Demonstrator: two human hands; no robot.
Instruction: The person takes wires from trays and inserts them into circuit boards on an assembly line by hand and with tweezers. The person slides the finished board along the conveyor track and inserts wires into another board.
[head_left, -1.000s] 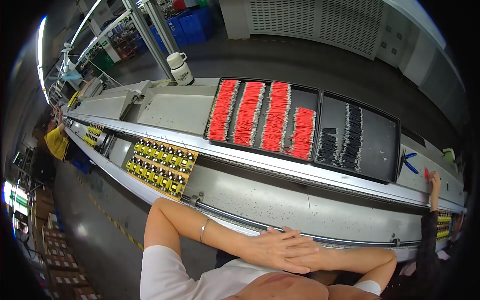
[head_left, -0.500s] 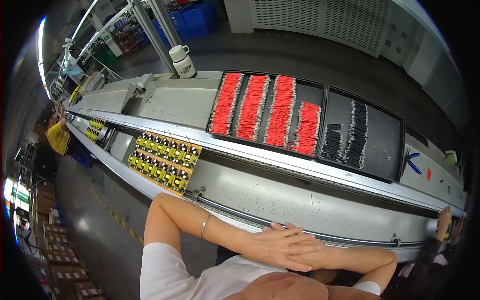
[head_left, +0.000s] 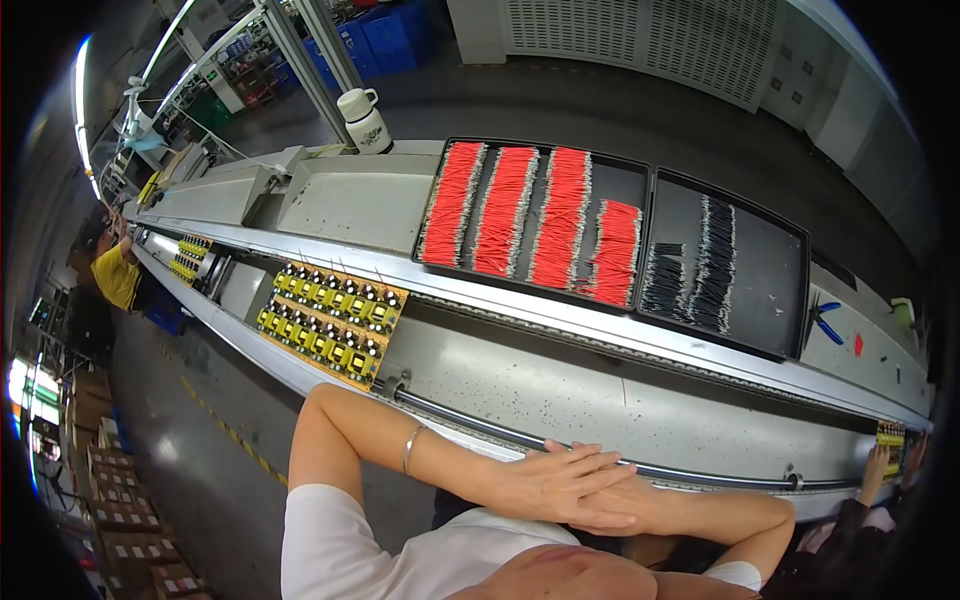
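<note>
I am resting my left hand [head_left: 560, 490] over my right hand [head_left: 628, 497], and neither is visibly gripping an object. The left fingers are lying extended and slightly spread across the right hand; they are mostly covering the right fingers, so how far open those are I cannot tell. Both hands are hovering or leaning by the long polished steel rod [head_left: 460, 416] and the silvery metal rail [head_left: 220, 327] on my side (whether skin is touching metal, I cannot tell).

The tan circuit board with yellow and black components [head_left: 330, 322] is lying flat across the line, near my left elbow. Beyond the channel, a black plastic tray [head_left: 622, 178] is holding red wires [head_left: 560, 220] in four rows, and an adjoining black plastic tray [head_left: 768, 275] is holding black wires [head_left: 714, 260]. Blue-handled pliers [head_left: 827, 323] are lying right of them on the grey metal tabletop [head_left: 872, 375], while a co-worker's hand [head_left: 877, 467] is reaching to another board [head_left: 891, 437] at far right.

For resting well, I judge I should be keeping my fingers loose and outside the rod, my silver bangle [head_left: 411, 448] off the rail, and my left elbow clear of the components.
</note>
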